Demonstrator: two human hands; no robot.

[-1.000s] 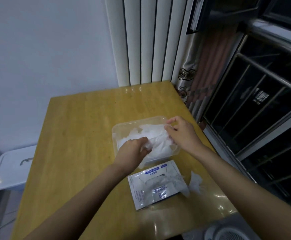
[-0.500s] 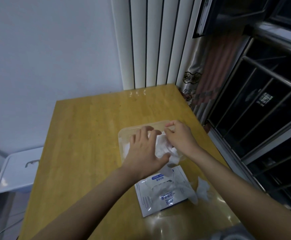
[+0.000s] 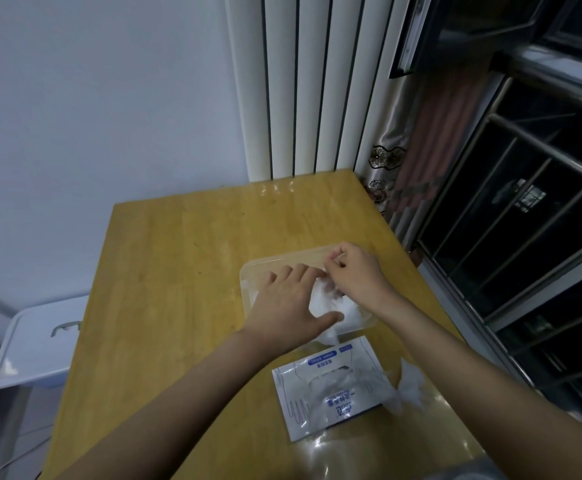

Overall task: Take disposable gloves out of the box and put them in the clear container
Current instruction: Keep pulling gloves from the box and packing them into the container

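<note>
Head view. Clear container [image 3: 248,285] sits right of centre on the table [image 3: 178,254], near its right edge. Bare wood lies to the left and beyond. Its long axis runs left-right, slightly skewed.

Gloves [image 3: 329,301] are wadded inside, one tail over the near rim.

Left hand [image 3: 289,306] lies spread flat, pressing the wad. Right hand [image 3: 355,271] has curled fingers pinching the gloves at the far corner.

Glove pack [image 3: 331,389] lies flat just nearer, with a loose glove [image 3: 411,386] at its right end.

One head-worn camera looks forward and down, close over the wooden table [image 3: 165,258], window bars at right
</note>
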